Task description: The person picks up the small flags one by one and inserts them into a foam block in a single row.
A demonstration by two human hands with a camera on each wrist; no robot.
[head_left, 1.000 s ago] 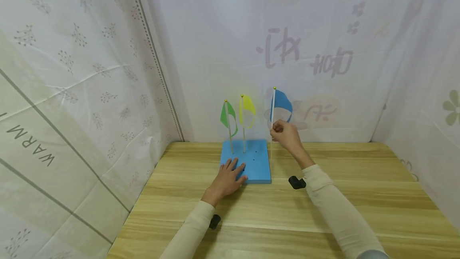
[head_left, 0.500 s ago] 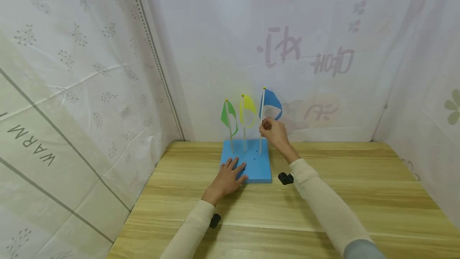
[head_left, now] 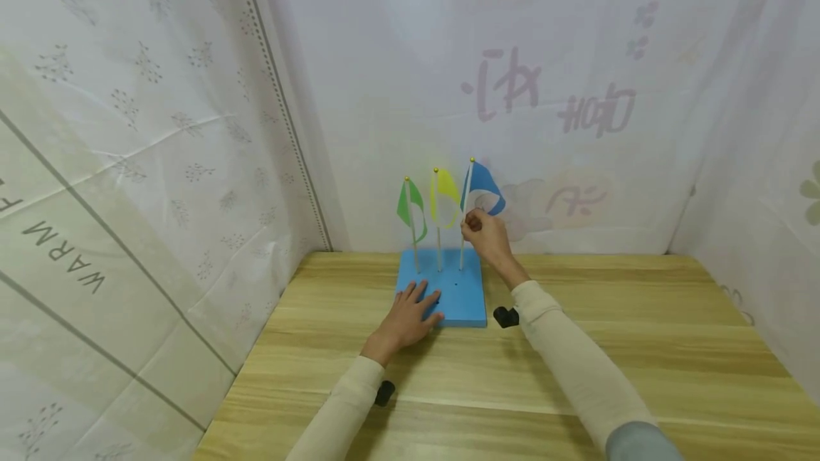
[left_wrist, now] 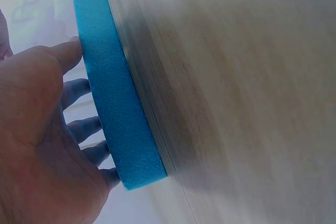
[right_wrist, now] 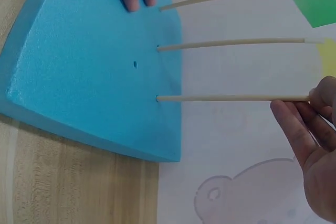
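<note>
My right hand [head_left: 488, 237] pinches the pole of a blue-and-white flag [head_left: 485, 183] between thumb and fingers. In the right wrist view the pole's lower end [right_wrist: 210, 98] meets a hole near the back edge of the blue foam board [right_wrist: 79, 72]. A yellow flag [head_left: 445, 191] and a green flag [head_left: 410, 205] stand in the same board to the left, in a row with it. Fingers spread, my left hand [head_left: 408, 315] presses on the board's front left part. The left wrist view shows its fingertips on the top of the foam board [left_wrist: 113, 87].
The board lies on a wood-grain table [head_left: 576, 361] near the back curtain [head_left: 384, 105]. Small dark holes [right_wrist: 135, 64] show in its top. A black piece [head_left: 506, 316] sits by the right wrist, another black piece [head_left: 384, 393] by the left.
My right hand has moved left with the blue flag, from beside the board to over it, and the pole's end now meets a back hole. My left hand stays put.
</note>
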